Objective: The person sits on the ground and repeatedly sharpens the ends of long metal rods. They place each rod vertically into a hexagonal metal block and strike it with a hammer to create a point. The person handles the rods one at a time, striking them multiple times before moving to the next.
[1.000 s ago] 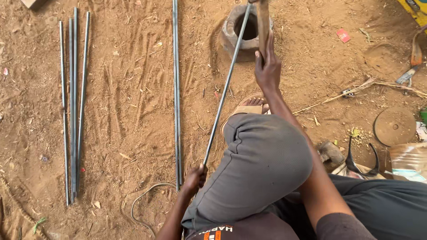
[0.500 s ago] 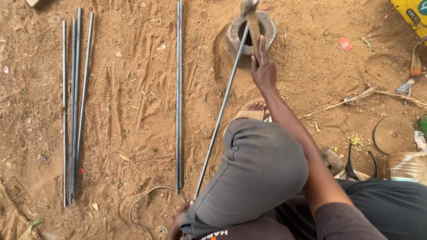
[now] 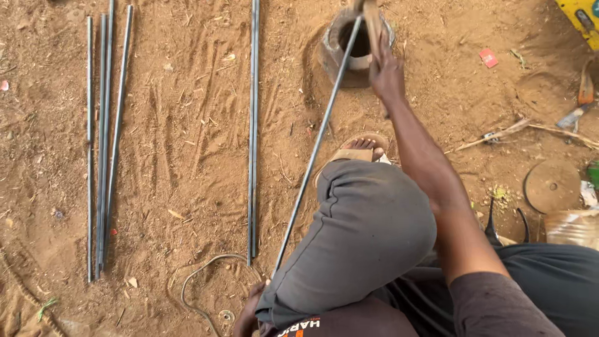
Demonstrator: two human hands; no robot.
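Gripping a worn wooden handle [image 3: 373, 25], the right hand [image 3: 387, 73] is clenched just above a rough, hollow metal cylinder [image 3: 349, 47] sunk in the sandy ground [image 3: 187, 125]. A long, thin steel rod [image 3: 312, 156] slants from the cylinder's rim, just beside that grip, down to the left hand [image 3: 249, 309], whose grip closes around the rod's near end. Well left of both grips lie more straight rods: a pair [image 3: 253, 131] and a loose bundle [image 3: 103, 143].
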